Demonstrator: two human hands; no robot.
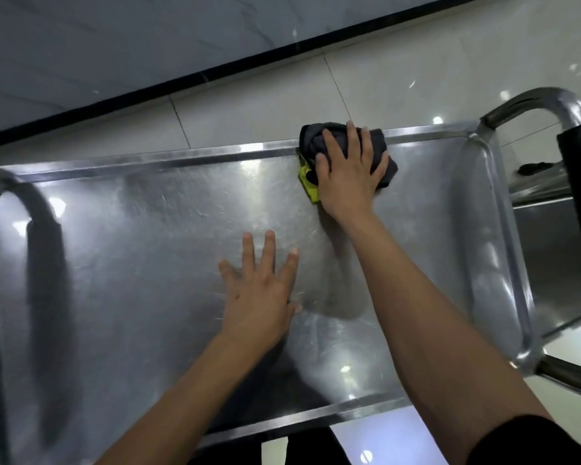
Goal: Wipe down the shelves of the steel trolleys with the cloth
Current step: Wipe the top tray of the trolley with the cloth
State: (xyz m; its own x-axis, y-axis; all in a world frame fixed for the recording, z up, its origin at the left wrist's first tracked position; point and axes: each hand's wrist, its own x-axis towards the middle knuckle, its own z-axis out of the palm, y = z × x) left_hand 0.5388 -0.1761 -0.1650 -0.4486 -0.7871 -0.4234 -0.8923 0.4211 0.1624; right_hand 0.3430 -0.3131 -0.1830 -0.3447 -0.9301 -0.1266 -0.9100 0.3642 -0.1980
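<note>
Looks like early-to-mid wiping to me: right hand (348,172) presses the dark cloth (319,142) flat-fingered against the top shelf's (131,250) far rim, upper right of frame, left hand (260,293) splayed on steel, lower shelves probably untouched.

No readable text or labels

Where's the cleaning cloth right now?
The dark grey and yellow cloth lies against the far rim of the steel trolley shelf, right of centre, under the right hand.
</note>
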